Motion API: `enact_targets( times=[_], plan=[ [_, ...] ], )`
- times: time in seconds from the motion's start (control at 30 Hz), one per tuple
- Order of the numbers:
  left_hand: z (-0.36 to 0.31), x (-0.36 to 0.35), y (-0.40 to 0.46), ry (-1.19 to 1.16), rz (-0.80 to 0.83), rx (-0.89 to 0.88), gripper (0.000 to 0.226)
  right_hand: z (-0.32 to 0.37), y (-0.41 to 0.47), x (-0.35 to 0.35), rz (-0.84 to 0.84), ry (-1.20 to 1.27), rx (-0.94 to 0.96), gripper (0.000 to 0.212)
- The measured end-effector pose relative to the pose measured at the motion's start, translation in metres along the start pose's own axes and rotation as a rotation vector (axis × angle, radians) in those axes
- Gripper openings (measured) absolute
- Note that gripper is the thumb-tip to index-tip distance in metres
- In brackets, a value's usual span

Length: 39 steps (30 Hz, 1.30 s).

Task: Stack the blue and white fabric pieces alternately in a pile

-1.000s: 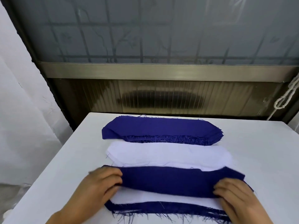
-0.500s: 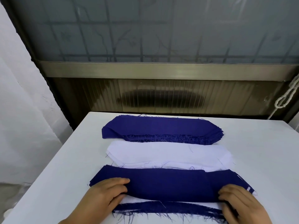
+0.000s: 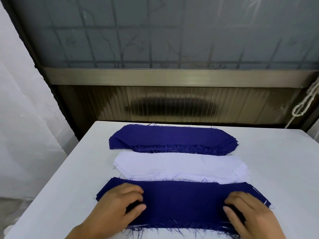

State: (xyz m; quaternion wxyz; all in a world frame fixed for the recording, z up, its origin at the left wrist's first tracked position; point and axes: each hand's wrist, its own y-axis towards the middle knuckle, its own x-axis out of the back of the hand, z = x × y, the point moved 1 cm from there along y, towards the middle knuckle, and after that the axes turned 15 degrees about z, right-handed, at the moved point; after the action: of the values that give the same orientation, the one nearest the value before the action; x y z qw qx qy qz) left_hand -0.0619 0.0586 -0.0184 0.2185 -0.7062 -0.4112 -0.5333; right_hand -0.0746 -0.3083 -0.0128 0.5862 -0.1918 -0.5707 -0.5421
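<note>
both the left hand (image 3: 120, 202) and the right hand (image 3: 248, 211) are lying with loosely bent fingers on the ends of the top blue fabric piece (image 3: 183, 202) on the near pile on the worktop (image 3: 276, 161), a light, limp, fraying piece probably best taken at its two ends.

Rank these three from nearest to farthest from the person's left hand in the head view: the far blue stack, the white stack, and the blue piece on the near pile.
1. Blue piece: on the near pile, under the left hand.
2. White stack: middle of the table, just beyond.
3. Far blue stack: by the table's back edge.
</note>
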Motion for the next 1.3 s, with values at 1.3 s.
enact_targets(
  times=[1.3],
  plan=[
    [0.024, 0.014, 0.084, 0.223, -0.208, 0.243, 0.02, -0.038, 0.101, -0.018, 0.314, -0.031, -0.329, 0.017]
  ],
)
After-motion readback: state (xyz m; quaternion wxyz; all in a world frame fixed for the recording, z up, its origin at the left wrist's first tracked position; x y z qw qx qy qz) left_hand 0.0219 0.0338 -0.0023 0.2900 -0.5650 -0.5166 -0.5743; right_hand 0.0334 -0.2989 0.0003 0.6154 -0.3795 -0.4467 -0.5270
